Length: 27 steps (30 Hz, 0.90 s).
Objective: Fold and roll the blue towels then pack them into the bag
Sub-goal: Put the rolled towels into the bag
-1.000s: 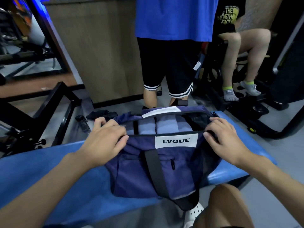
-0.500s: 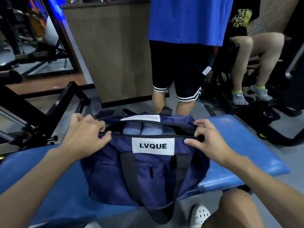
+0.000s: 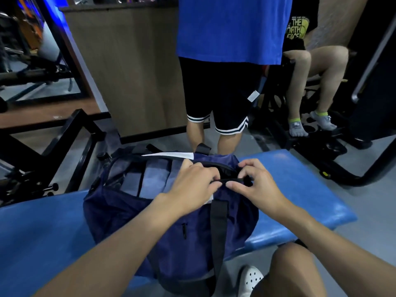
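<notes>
A navy duffel bag (image 3: 171, 228) with black straps sits on a blue padded bench (image 3: 295, 185). Its top is open on the left side, and rolled pale blue towels (image 3: 150, 179) stand side by side inside. My left hand (image 3: 195, 183) pinches the near edge of the bag's opening at its right end. My right hand (image 3: 255, 183) grips the same black zipper edge just to the right, fingertips almost touching the left hand's. The bag's white label is mostly covered by my left hand.
A person in a blue shirt and black shorts (image 3: 220, 93) stands just behind the bench. Another person sits at the right on a black gym machine (image 3: 321, 146). Black metal frames (image 3: 70, 142) stand to the left. My knee (image 3: 293, 269) and white shoe (image 3: 250, 279) show at the bottom right.
My left hand has moved from the bag's left end across to its right end, beside my right hand. The opening now gapes wider on the left, showing more of the towels.
</notes>
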Motion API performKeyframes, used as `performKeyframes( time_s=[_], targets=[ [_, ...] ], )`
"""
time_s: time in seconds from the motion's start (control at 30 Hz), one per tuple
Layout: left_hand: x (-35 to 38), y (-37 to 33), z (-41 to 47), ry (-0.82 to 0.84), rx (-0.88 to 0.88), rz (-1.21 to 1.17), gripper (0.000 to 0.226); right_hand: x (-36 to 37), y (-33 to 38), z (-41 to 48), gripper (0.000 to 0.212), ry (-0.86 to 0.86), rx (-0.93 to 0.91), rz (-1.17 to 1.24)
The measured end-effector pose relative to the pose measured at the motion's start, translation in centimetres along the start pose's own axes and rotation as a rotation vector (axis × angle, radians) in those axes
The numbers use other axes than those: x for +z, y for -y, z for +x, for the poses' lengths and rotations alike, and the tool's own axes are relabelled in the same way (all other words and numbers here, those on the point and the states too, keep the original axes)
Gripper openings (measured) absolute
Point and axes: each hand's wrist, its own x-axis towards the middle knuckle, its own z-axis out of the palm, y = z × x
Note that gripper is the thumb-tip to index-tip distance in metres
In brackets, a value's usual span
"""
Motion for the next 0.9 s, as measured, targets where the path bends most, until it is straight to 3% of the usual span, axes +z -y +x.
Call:
performKeyframes(
  time_s=[0.1,0.23,0.43,0.63,0.73,0.9],
  targets=[
    [0.4,0.7,-0.1,-0.003,0.002,0.081,0.023,-1.0,-0.9,-0.2,0.012,-0.042,-0.014,-0.010],
    [1.2,1.3,-0.1,0.045,-0.041,0.117,0.032,-1.7,-2.7,-0.4,0.024,0.052,-0.007,-0.238],
    [1.4,1.0,0.3,0.064,-0.059,0.132,0.034,-1.5,-2.8,-0.1,0.034,-0.010,0.068,-0.430],
    [1.1,0.7,0.8,0.082,-0.098,0.127,0.031,-0.9,-2.2,0.6,0.023,-0.099,0.045,-0.475],
    [0.8,0.3,1.1,0.100,-0.113,0.154,0.026,-1.0,-2.1,1.3,0.038,0.016,0.069,-0.478],
    [-0.5,-1.7,2.0,0.065,-0.068,0.163,0.015,-1.3,-2.7,2.7,0.026,0.171,0.104,-0.482]
  ],
)
